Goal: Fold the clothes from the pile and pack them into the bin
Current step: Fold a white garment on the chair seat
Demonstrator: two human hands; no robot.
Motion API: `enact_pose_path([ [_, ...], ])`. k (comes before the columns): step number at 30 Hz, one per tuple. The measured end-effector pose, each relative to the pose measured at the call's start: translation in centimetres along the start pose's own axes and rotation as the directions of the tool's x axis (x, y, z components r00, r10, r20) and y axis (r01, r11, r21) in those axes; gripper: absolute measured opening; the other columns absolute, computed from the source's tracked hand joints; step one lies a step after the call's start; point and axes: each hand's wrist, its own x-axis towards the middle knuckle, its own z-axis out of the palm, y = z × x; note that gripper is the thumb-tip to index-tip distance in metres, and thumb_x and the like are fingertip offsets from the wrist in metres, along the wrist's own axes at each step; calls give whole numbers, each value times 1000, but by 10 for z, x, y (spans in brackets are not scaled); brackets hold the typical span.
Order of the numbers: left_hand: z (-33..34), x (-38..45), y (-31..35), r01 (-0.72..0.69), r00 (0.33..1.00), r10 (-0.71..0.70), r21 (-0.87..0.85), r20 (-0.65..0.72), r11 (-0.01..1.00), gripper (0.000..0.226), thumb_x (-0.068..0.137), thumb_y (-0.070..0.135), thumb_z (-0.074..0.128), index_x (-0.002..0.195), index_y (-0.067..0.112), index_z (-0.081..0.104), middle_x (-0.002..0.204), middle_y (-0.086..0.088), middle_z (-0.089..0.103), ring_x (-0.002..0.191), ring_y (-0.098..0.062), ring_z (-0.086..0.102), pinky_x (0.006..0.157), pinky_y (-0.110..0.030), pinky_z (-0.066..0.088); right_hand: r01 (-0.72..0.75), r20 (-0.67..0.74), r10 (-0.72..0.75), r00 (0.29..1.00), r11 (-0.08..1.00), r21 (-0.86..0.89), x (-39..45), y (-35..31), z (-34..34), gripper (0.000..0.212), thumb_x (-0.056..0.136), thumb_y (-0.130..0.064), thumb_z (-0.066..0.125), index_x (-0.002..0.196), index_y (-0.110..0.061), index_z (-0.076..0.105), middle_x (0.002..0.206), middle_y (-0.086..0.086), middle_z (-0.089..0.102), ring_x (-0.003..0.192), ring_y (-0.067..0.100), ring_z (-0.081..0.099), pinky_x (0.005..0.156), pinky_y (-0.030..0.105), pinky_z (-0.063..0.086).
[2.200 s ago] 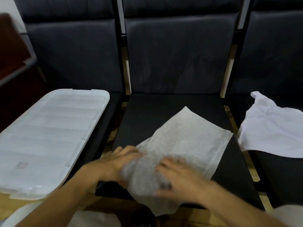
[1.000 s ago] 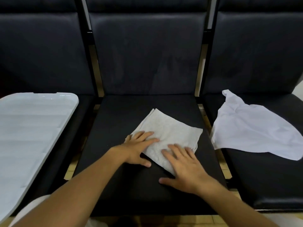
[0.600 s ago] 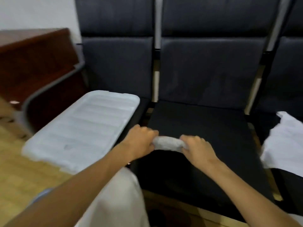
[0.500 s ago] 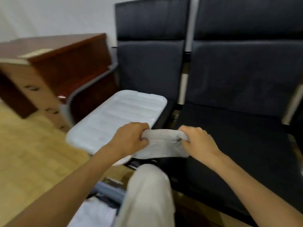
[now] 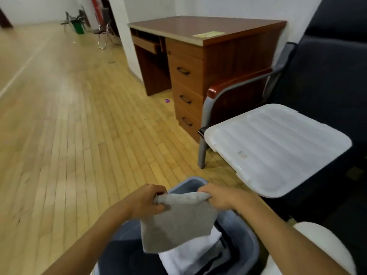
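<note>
Some folded clothes [image 5: 195, 253] inside bin [image 5: 245, 235]

Floor [image 5: 59, 116]: I see pale wooden boards.
Desk [image 5: 200, 48]: reddish-brown, three drawers facing me.
Armchair [image 5: 317, 80]: dark, just beside the desk.
White lid [image 5: 278, 147]: flat on the armchair's seat.
Green container [image 5: 79, 26]: far end of the room.

no readable text, small label on the white bin lid [image 5: 241, 153] too blurred, yellow note on the desk [image 5: 208, 34] illegible
</note>
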Motion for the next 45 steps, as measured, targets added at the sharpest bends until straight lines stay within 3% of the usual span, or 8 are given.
enact_pose_path([
  [5, 19, -4, -34, 56, 997, -59, -64, -54, 996, 16, 80, 43, 65, 88, 28, 64, 79, 11, 67, 71, -8, 61, 67, -32, 53, -1, -118, 4, 993, 1000, 30, 29, -9, 25, 50, 95, -10, 43, 66, -51, 50, 73, -16, 46, 71, 10, 44, 65, 37, 44],
  [8, 47, -9, -43, 46, 999, -47, -17, -29, 999, 15, 80, 40, 64, 94, 34, 60, 90, 16, 64, 79, -4, 58, 70, -26, 51, 11, -115, -24, 993, 993, -116, 31, -2, 38, 63, 94, -2, 43, 110, -61, 55, 115, -15, 60, 106, 20, 57, 91, 49, 51],
  [14, 98, -3, -46, -8, 944, 4, 11, 331, 1000, 83, 77, 73, 61, 143, 59, 14, 149, 25, 26, 138, -7, 32, 112, -31, 34, -127, 146, 187, 972, 930, -344, 9, 32, 69, 73, 98, -7, 52, 157, -27, 15, 164, 2, 8, 152, 28, 8, 120, 52, 20],
  [22, 81, 82, 96, -281, 959, 281, -145, -24, 949, 36, 91, 55, 40, 101, 28, 60, 95, 11, 64, 81, -8, 60, 73, -34, 51, -79, -304, 81, 949, 997, 19, -64, 50, 18, 32, 101, -26, 46, 131, -17, 52, 135, 5, 53, 123, 23, 52, 91, 23, 38],
  [33, 161, 130, 429, -745, 664, 747, -62, 17, 664, 12, 98, 23, 54, 93, 31, 63, 77, 18, 58, 72, -1, 58, 67, -23, 47, -504, -815, 457, 357, 829, 244, -362, 207, 35, 18, 101, -33, 49, 116, -30, 58, 107, -12, 66, 97, 9, 62, 79, 31, 51],
  [36, 218, 129, 514, -837, 521, 824, -59, 222, 545, 14, 97, 27, 55, 95, 39, 61, 76, 18, 59, 72, -2, 60, 67, -23, 50, -717, -767, 640, -51, 511, 474, -480, 274, 119, 21, 91, -31, 65, 111, -23, 63, 104, -3, 67, 100, 22, 64, 80, 38, 51],
  [39, 254, 126, 566, -845, 468, 796, -68, 384, 530, 12, 98, 30, 55, 97, 40, 61, 79, 14, 62, 73, 1, 61, 64, -23, 52, -587, -355, 866, -352, 91, 804, -577, 310, 196, 53, 86, -40, 71, 132, -19, 54, 129, 9, 56, 120, 32, 52, 93, 43, 48],
  [45, 305, 130, 598, -851, 447, 726, -2, 522, 525, 15, 98, 28, 55, 90, 39, 62, 78, 10, 65, 73, -1, 63, 74, -31, 57, -653, -186, 929, -319, -73, 754, -605, 341, 271, 80, 83, -73, 53, 150, -38, 26, 147, -5, 34, 135, 23, 34, 106, 45, 38],
])
